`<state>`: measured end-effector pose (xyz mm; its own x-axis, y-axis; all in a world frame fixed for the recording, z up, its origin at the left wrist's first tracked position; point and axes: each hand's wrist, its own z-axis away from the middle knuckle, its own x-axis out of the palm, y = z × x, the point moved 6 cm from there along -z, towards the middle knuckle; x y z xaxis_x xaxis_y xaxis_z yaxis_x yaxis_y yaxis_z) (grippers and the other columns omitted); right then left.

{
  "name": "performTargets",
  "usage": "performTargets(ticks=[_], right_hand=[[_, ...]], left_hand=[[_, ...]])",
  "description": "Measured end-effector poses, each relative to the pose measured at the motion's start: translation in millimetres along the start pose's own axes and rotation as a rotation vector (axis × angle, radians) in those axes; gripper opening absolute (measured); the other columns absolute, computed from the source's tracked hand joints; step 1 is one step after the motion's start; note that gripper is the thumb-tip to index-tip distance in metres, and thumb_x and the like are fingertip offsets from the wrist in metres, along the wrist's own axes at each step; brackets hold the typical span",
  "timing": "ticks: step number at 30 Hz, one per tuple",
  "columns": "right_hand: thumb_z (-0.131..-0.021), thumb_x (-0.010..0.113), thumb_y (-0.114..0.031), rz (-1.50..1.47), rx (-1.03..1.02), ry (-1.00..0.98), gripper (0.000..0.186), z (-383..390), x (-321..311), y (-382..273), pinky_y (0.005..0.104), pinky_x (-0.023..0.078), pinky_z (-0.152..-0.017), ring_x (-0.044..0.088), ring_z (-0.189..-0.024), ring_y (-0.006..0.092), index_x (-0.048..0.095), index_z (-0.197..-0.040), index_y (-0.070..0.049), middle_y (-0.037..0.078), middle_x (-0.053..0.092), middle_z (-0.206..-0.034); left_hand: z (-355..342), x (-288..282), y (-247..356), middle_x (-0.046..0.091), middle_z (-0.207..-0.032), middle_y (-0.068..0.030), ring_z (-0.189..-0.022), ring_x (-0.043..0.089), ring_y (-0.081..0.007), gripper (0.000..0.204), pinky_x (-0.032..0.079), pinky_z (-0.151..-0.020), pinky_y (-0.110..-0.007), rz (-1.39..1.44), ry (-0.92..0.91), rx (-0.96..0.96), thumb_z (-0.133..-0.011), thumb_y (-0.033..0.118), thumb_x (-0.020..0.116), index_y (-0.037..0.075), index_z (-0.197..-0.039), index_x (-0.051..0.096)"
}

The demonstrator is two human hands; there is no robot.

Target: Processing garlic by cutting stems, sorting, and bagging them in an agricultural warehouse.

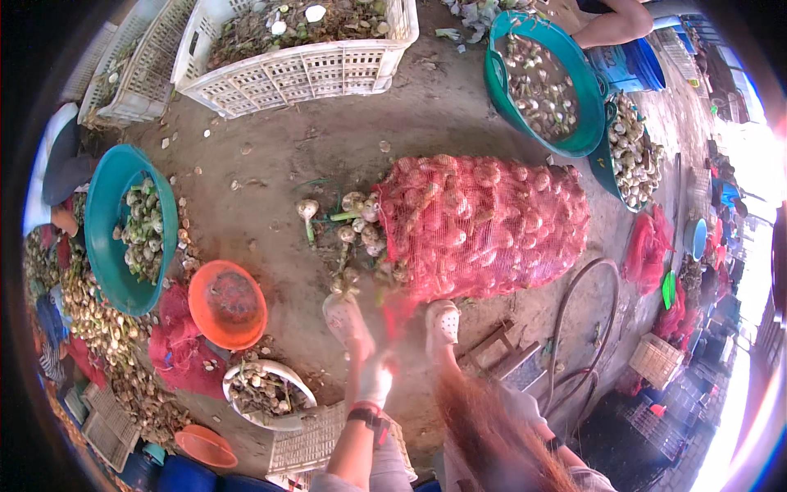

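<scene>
A red mesh sack [492, 225] full of white garlic bulbs lies on its side on the ground, its mouth toward the left. Several loose garlic bulbs [361, 213] with green stalks lie at that mouth. My left hand [375, 381], gloved or pale and smeared by motion, is closed on a blurred strip of red mesh hanging from the sack's near left corner. My right hand [518, 403] is low, right of my feet, and long hair partly covers it; its fingers are not clear. My feet in pale clogs [443, 321] stand beside the sack.
White crates [303, 78] stand far left. Teal tubs [102, 230] [500, 98], an orange basin [197, 307] and a white bowl of bulbs [303, 389] surround me. A hose [561, 328] and a wooden-framed object [492, 348] lie right. Other people sit far left and far right.
</scene>
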<state>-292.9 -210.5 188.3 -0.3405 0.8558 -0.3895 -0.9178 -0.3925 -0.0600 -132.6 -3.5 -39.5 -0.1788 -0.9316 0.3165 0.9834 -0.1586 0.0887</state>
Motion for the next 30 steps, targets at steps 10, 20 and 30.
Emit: performTargets(ticks=[10,20,30], right_hand=[[-0.088,0.05,-0.023,-0.537,0.194,0.321,0.052,31,51,106,0.0457,0.046,-0.086,0.056,-0.102,0.0426,0.038,-0.138,-0.021,0.024,0.06,-0.108],[-0.085,0.044,-0.026,-0.727,0.739,0.108,0.052,145,131,222,0.0443,0.044,-0.091,0.058,-0.106,0.0383,0.041,-0.137,-0.022,0.023,0.061,-0.112],[-0.081,0.059,-0.028,-1.04,0.651,0.556,0.053,-30,62,408,0.0425,0.046,-0.09,0.057,-0.106,0.0373,0.045,-0.13,-0.013,0.021,0.06,-0.113]], left_hand=[[66,-115,194,0.055,-0.116,-0.0163,-0.099,0.054,-0.0241,0.057,0.044,-0.085,-0.039,-0.962,0.88,0.604,-0.08,0.018,0.065,-0.002,-0.129,0.042],[62,32,276,0.051,-0.13,-0.0078,-0.11,0.053,-0.0191,0.054,0.042,-0.093,-0.03,-0.886,0.415,0.57,-0.088,0.012,0.06,0.001,-0.136,0.037],[0,252,112,0.059,-0.11,-0.0052,-0.093,0.054,-0.0165,0.037,0.044,-0.084,-0.03,-1.034,0.075,0.628,-0.089,0.018,0.062,0.001,-0.121,0.053]])
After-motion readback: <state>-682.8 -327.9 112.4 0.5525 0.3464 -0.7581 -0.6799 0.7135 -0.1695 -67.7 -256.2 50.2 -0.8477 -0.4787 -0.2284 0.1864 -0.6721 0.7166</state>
